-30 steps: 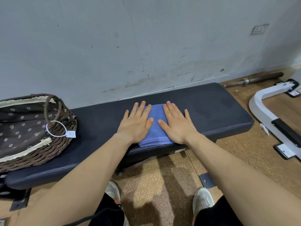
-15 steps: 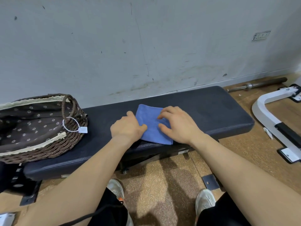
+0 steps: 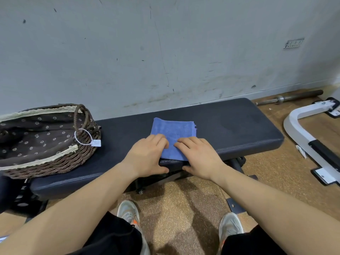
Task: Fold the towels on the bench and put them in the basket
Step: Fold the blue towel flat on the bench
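From the head camera, a folded blue towel (image 3: 173,134) lies as a small squarish pad on the dark padded weight bench (image 3: 230,124), near the middle of the bench, with its near edge at the pad's front lip. The left hand (image 3: 147,158) and the right hand (image 3: 199,157) sit side by side on that near edge. The fingers of each are curled down onto the cloth and the thumbs are tucked under at the pad's front, so both appear to pinch the towel's near edge. The wicker basket (image 3: 55,163), with a flower-print liner and a white tag (image 3: 96,143) hanging from its handle, stands on the bench's left end, apart from the towel. No other towel shows on the bench. The folding looks finished, so the step in hand is probably the pick-up. The next move calls for lifting the stack with its layers held together, since the loose corners at the far right could splay, then carrying it left over the rim and into the liner.
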